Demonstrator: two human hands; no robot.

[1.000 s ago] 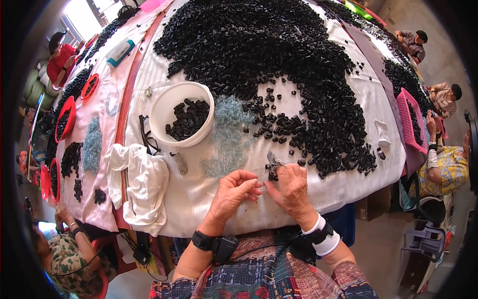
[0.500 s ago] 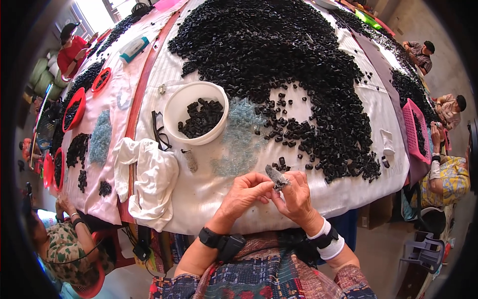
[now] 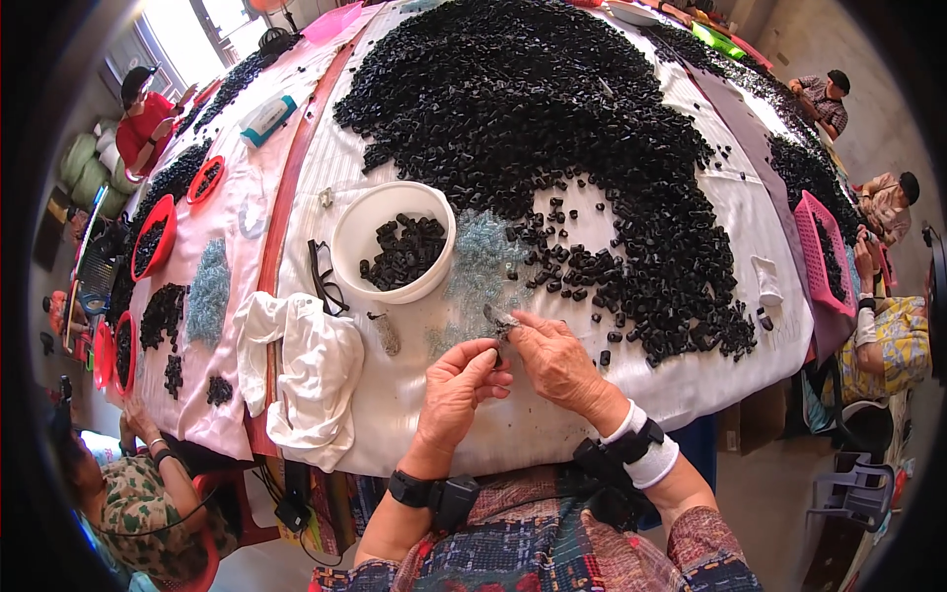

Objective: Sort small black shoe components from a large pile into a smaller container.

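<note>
At the far left of the frame red baskets (image 3: 153,237) of black pieces stand on a pink cloth (image 3: 237,296); a person in a patterned sleeve (image 3: 138,503) sits at lower left. Right of that, a crumpled white cloth (image 3: 311,370) lies on the desk (image 3: 533,424), with black spectacles (image 3: 324,281) just above it; next comes a white bowl (image 3: 393,242) partly filled with black pieces. Low in the middle, the left hand (image 3: 456,390) curls with its fingertips pinched toward the right hand (image 3: 554,360); between the two, held at the fingertips of both, is a small grey-and-black part (image 3: 500,321), slim and pale at one end, too small to tell more. A patch of pale blue bits (image 3: 483,271) lies just above the hands; a great heap of black plastic pieces (image 3: 552,128) fills the upper centre and right. At the right edge a pink crate (image 3: 824,252) stands beside seated people.
</note>
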